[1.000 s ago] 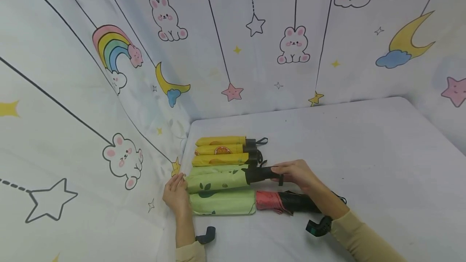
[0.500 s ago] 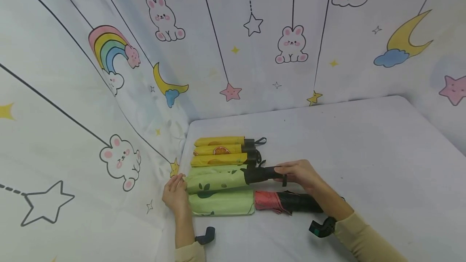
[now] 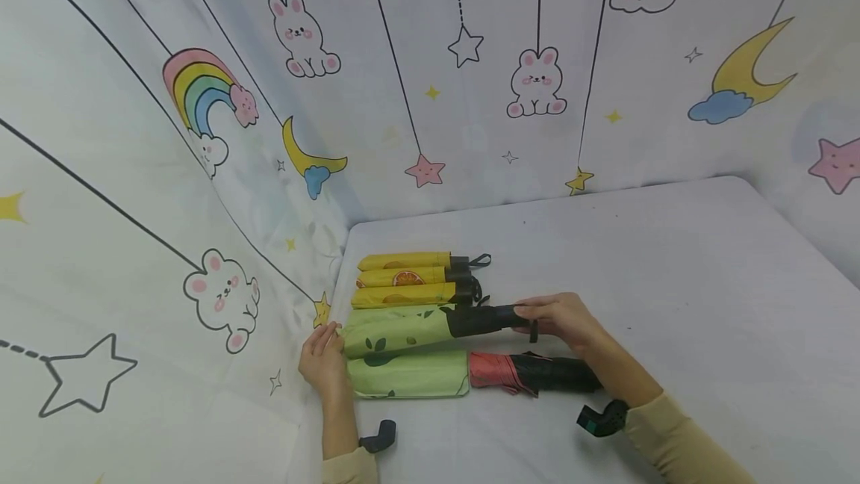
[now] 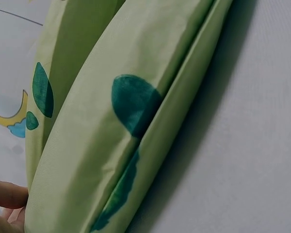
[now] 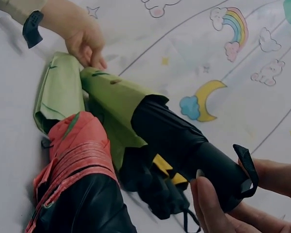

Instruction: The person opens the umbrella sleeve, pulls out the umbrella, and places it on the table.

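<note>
In the head view my right hand [image 3: 563, 320] grips the end of a black folding umbrella [image 3: 478, 320], with a wrist strap loop hanging beside the fingers. The umbrella's other part sits inside a light green sleeve [image 3: 399, 334] printed with dark leaves. My left hand [image 3: 324, 364] pinches the sleeve's far left end; in the left wrist view its fingers [image 4: 7, 194] show at the sleeve's edge. Below lies another green sleeve [image 3: 410, 378] with a red and black folded umbrella [image 3: 537, 373] at its mouth. The right wrist view shows the thumb [image 5: 208, 201] against the black handle.
Behind the held umbrella lies another green one [image 3: 396, 314]. Further back, three yellow umbrellas [image 3: 403, 295] with black handles lie side by side on the white table [image 3: 645, 267]. Fabric walls with cartoon prints [image 3: 222, 290] rise at the left and back.
My right hand has moved slightly to the right, and a longer black stretch of the umbrella shows outside the green sleeve. My left hand keeps its place at the sleeve's end.
</note>
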{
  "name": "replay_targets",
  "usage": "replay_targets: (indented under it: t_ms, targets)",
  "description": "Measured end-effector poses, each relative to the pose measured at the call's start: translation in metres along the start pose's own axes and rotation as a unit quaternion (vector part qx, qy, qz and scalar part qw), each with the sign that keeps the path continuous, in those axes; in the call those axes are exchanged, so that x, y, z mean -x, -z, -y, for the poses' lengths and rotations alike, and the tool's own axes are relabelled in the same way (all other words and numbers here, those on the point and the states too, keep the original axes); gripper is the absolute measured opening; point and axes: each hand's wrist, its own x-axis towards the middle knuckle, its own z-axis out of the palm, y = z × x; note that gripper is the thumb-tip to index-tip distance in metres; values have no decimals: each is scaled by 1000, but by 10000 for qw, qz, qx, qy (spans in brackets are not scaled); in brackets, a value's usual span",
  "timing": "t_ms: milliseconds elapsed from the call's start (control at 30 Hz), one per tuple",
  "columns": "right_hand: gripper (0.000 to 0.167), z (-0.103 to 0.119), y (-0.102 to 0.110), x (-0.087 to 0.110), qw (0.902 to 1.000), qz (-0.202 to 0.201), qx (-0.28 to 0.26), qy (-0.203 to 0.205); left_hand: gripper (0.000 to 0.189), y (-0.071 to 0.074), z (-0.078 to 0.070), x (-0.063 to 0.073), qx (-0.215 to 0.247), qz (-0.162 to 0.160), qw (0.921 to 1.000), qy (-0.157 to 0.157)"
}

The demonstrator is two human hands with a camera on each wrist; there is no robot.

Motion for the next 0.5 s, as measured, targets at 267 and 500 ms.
replay_targets:
  t_ms: [267,500]
  targets:
    - [57,-3,10,5,9999,-41,135,-59,49,0,-3,2,-1,50,10000,16]
    - [55,-3,20,13,9997,5,248,29,50,1,-4,3,-84,99,9999,52]
